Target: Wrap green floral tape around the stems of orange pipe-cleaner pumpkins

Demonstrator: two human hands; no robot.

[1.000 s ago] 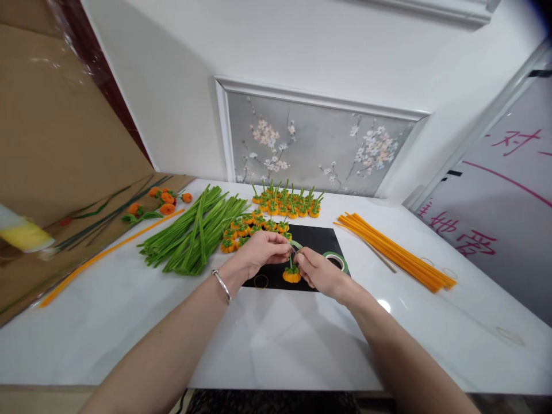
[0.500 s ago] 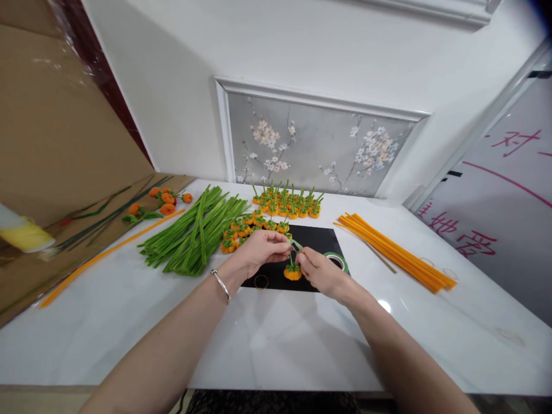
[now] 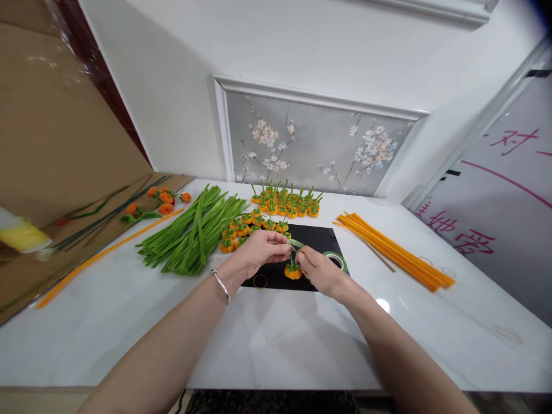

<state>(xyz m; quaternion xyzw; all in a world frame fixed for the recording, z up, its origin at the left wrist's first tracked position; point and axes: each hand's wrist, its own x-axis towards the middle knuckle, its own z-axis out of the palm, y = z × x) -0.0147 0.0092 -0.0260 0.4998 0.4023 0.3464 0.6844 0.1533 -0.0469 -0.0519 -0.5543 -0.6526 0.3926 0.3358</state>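
Above a black mat (image 3: 319, 236), my two hands meet over one orange pipe-cleaner pumpkin (image 3: 293, 273) with green on top and a thin stem pointing up. My left hand (image 3: 261, 253), with a bracelet at the wrist, pinches around the top of that stem. Close beside it, my right hand (image 3: 322, 272) is closed in a pinch on a strip of green tape (image 3: 296, 244); its exact hold is partly hidden by the fingers. A roll of green tape (image 3: 344, 262) lies on the mat just behind my right hand.
Rows of finished orange pumpkins (image 3: 287, 204) stand at the back, with more (image 3: 228, 236) left of the mat. Green pipe cleaners (image 3: 194, 236) lie left, orange ones (image 3: 392, 250) right. Orange flowers (image 3: 166, 198) sit far left. A rubber band (image 3: 260, 282) rests on the mat.
The green tape strip between my fingertips shows a little wider and flatter. Both hands stay in nearly the same place, and the view shifts slightly.
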